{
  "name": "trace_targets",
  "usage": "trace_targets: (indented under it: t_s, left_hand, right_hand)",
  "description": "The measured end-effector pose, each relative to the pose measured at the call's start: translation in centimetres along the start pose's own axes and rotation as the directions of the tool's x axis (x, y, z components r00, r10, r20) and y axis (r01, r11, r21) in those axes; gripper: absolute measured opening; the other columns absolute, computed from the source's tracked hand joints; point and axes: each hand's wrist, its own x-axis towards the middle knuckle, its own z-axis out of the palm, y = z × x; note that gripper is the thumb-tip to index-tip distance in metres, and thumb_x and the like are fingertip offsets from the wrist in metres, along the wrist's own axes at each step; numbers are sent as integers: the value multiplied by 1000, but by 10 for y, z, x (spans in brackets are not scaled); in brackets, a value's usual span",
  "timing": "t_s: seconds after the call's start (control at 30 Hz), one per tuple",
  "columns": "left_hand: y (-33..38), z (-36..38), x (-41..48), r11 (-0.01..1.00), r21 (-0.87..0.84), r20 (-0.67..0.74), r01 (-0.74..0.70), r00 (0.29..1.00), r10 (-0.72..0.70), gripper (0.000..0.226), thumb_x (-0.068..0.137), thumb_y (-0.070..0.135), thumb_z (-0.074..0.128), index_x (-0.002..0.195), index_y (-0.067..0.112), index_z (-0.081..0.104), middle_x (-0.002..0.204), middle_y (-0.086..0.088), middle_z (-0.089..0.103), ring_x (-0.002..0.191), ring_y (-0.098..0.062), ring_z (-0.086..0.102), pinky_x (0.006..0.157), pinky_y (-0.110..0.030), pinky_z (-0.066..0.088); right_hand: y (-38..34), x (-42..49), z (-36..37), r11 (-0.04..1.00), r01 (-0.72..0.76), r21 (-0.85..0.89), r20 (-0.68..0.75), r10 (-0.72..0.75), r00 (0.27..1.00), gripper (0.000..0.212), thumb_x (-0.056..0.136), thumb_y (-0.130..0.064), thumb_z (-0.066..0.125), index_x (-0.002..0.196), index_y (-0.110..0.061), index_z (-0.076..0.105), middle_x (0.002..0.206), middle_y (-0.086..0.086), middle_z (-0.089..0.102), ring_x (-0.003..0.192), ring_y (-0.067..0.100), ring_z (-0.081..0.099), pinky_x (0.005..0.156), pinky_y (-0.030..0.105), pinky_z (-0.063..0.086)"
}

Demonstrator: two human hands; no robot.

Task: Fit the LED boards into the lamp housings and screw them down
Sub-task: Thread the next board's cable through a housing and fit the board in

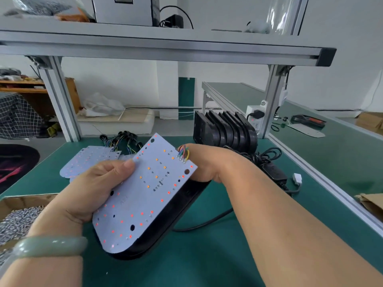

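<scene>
Left hand (93, 187): closed on the left edge of the board (145, 193), thumb on its face, at frame centre. A green bangle (49, 246) sits on that wrist.
Right hand (205, 162): wrapped around the upper right end of the housing (165, 222), fingers hidden behind the board.
Board: white, dotted with red and amber LEDs, tilted, lying over the black housing; coloured wires (183, 155) at its upper right corner.
More boards (91, 158): flat on the green bench (207, 255), upper left of the hands.
Row of housings (226, 129): on edge, upper right of centre.
Box of screws (18, 218): lower left edge.
</scene>
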Motion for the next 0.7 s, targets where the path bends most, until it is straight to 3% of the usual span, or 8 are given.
trace_targets:
  t_s: [0.07,0.17,0.3,0.4,0.47,0.6,0.63,0.7]
  left_hand:
    - [1,1,0,1000,12,-27,-16,1000,17,72,31,73,82,71,13,76,67,-12,72,48,-19,65,43,-19,49]
    - [2,3,1,999,41,-24,-34,999,35,73,30,77,80,68,15,75,64,-8,71,45,-16,62,42,-18,47]
    - [4,11,0,996,60,24,-60,998,59,62,40,75,79,64,17,74,57,-3,68,41,-13,60,39,-15,44]
    - [3,10,1,996,43,-16,-75,997,76,42,84,49,61,57,20,72,50,0,64,37,-10,56,38,-13,41]
    - [1,5,1,996,32,-39,-80,996,81,39,82,45,57,59,19,73,53,-3,66,39,-12,58,40,-13,43]
    - [-7,1,7,995,-90,-156,-53,987,39,41,73,49,54,75,14,77,75,-13,73,58,-20,68,52,-24,54]
    - [-9,2,9,995,-96,-166,-37,986,21,41,74,47,53,77,15,78,78,-13,74,61,-20,69,54,-24,55]
    - [-12,7,11,997,-81,-149,-3,989,-9,44,75,48,52,83,14,78,83,-12,75,67,-20,71,57,-26,56]
  right_hand:
    - [4,6,4,993,-52,106,-27,55,998,19,94,-9,49,95,2,64,105,21,66,80,18,43,73,30,36]
    - [12,9,15,965,-94,246,-54,110,992,25,95,0,41,74,-4,52,77,18,49,72,18,35,66,30,28]
    - [17,12,24,696,-46,716,-100,167,981,41,98,5,35,67,-21,31,62,8,23,59,13,20,55,28,17]
    - [21,5,25,742,-87,665,-27,140,990,29,98,-1,42,71,-12,45,70,11,42,67,17,39,60,26,30]
    - [29,-1,22,709,-67,702,75,21,997,24,96,-7,49,79,-17,61,84,2,63,72,11,59,69,17,50]
    - [49,-3,27,133,1,991,30,-234,972,36,90,-29,47,95,-7,75,93,8,73,84,17,70,80,30,56]
    - [53,4,32,143,35,989,-3,-222,975,33,92,-19,45,96,-4,74,94,10,73,83,18,70,78,29,58]
    - [56,15,49,384,196,902,-161,-120,980,26,91,10,45,102,8,68,96,16,69,86,22,67,81,34,55]
